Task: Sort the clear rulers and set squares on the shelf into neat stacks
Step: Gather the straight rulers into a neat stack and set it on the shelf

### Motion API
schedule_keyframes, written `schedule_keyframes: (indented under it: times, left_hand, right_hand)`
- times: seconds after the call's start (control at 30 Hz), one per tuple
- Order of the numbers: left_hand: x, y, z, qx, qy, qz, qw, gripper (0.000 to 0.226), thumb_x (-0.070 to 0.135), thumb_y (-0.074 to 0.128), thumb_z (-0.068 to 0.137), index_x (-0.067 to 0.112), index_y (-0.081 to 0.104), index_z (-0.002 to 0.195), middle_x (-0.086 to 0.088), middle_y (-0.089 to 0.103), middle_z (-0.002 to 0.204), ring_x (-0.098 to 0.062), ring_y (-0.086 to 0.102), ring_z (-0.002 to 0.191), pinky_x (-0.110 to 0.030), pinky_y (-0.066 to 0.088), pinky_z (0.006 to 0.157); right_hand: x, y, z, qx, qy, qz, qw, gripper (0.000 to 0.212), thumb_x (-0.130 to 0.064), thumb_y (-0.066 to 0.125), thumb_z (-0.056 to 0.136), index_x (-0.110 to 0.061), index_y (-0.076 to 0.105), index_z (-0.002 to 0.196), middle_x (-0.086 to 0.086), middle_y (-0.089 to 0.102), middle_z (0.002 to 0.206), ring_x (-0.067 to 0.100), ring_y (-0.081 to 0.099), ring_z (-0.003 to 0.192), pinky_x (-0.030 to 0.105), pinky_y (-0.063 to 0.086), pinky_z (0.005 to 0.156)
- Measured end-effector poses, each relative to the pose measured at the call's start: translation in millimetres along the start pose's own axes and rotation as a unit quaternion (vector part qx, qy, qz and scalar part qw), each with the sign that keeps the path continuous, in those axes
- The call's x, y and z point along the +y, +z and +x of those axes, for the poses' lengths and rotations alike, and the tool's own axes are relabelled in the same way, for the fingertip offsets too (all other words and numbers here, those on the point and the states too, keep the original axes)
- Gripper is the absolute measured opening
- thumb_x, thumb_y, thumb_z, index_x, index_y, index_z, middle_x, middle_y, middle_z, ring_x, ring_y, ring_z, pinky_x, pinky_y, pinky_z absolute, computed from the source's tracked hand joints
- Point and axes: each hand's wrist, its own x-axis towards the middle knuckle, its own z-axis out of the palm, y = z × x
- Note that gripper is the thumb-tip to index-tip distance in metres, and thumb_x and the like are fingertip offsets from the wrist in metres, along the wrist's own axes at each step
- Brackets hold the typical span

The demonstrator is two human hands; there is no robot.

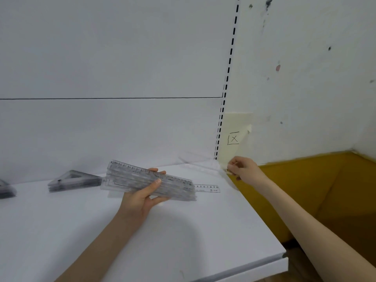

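Note:
My left hand grips a thick bundle of clear rulers, held slanting just above the white shelf. A single clear ruler lies flat on the shelf behind the bundle's right end. My right hand is at the shelf's back right corner, fingers pinched on the end of a faint clear ruler that reaches left from it. A stack of clear set squares rests at the back left. Another such stack is cut off by the left edge.
The white back panel meets a slotted upright at the right. A taped paper note with a boxed X hangs beside it. Beyond the shelf's right edge, lower down, is a yellow surface.

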Motion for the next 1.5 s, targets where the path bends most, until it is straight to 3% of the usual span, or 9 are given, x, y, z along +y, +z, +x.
schedule_keyframes:
  times: [0.2,0.33,0.53,0.7,0.8,0.97,1.1,1.3,1.5]
  left_hand:
    - [1,5,-4,-0.009,-0.011,-0.030,0.999,0.068,0.023,0.095,0.047,0.013,0.063,0.106,-0.017,0.066,0.117,-0.033,0.060,0.116,-0.056,0.053,0.077]
    - [5,13,-9,-0.026,-0.012,-0.034,0.999,0.059,0.016,0.091,0.054,0.011,0.066,0.107,-0.018,0.066,0.117,-0.035,0.063,0.110,-0.052,0.055,0.072]
    - [7,14,-13,-0.048,0.024,-0.076,0.996,0.032,0.001,0.059,0.081,0.014,0.068,0.109,-0.019,0.064,0.121,-0.036,0.062,0.112,-0.054,0.054,0.077]
    - [11,14,-12,-0.080,0.017,-0.064,0.995,0.080,0.022,0.089,0.060,0.005,0.052,0.129,-0.014,0.063,0.125,-0.034,0.061,0.114,-0.053,0.054,0.078]
    - [9,13,-12,-0.083,0.024,-0.073,0.994,0.070,0.023,0.091,0.056,0.014,0.060,0.117,-0.010,0.064,0.121,-0.030,0.062,0.112,-0.053,0.054,0.076]
    - [5,12,-9,-0.066,0.013,-0.050,0.996,0.057,0.022,0.091,0.054,0.019,0.066,0.105,-0.009,0.066,0.118,-0.028,0.062,0.112,-0.055,0.053,0.076]
    - [3,10,-8,-0.024,0.024,-0.040,0.999,0.061,0.029,0.095,0.044,0.020,0.070,0.099,-0.010,0.066,0.118,-0.026,0.063,0.112,-0.057,0.053,0.078]
    - [8,3,1,0.087,0.103,-0.071,0.988,0.033,0.007,0.063,0.075,0.017,0.059,0.106,-0.003,0.068,0.115,-0.026,0.057,0.121,-0.058,0.053,0.083]
    - [12,-2,2,0.131,0.125,-0.102,0.978,0.027,-0.001,0.056,0.086,0.018,0.059,0.105,-0.003,0.068,0.116,-0.021,0.058,0.120,-0.053,0.055,0.082]
  right_hand:
    - [-78,29,-38,-0.066,-0.153,0.131,0.977,0.024,-0.002,0.054,0.094,-0.018,0.069,0.104,0.000,0.057,0.067,0.013,0.052,0.069,0.023,0.044,0.061]
    - [-96,58,-54,-0.107,-0.179,0.117,0.971,0.028,-0.012,0.056,0.094,-0.034,0.073,0.097,-0.007,0.057,0.068,0.012,0.053,0.073,0.030,0.042,0.071]
    - [-92,81,-63,-0.064,-0.207,0.107,0.970,0.023,-0.009,0.062,0.091,-0.027,0.076,0.095,-0.012,0.065,0.072,0.008,0.053,0.068,0.017,0.040,0.066]
    - [-88,90,-63,0.008,-0.261,0.074,0.962,0.027,-0.010,0.068,0.087,-0.035,0.075,0.094,-0.013,0.066,0.078,0.006,0.053,0.074,0.012,0.038,0.066]
    - [-83,92,-63,0.031,-0.264,0.053,0.963,0.023,-0.015,0.069,0.087,-0.036,0.075,0.093,-0.011,0.065,0.087,0.007,0.057,0.084,0.012,0.039,0.072]
    - [-83,87,-57,-0.001,-0.216,0.003,0.976,0.010,-0.025,0.069,0.087,-0.031,0.077,0.090,-0.014,0.068,0.095,-0.002,0.058,0.092,0.011,0.040,0.074]
    - [-63,47,-20,0.094,-0.071,-0.018,0.993,0.017,-0.031,0.063,0.091,-0.023,0.073,0.103,-0.010,0.070,0.101,0.002,0.060,0.089,0.023,0.047,0.083]
    - [7,48,-2,0.012,0.118,-0.286,0.951,0.090,-0.069,0.067,0.070,-0.015,0.041,0.137,0.009,0.046,0.136,0.030,0.040,0.128,0.039,0.038,0.101]
    - [19,14,-2,0.013,0.166,-0.205,0.964,0.052,-0.056,0.074,0.074,-0.012,0.050,0.060,0.002,0.058,0.058,0.016,0.053,0.053,0.022,0.038,0.051]
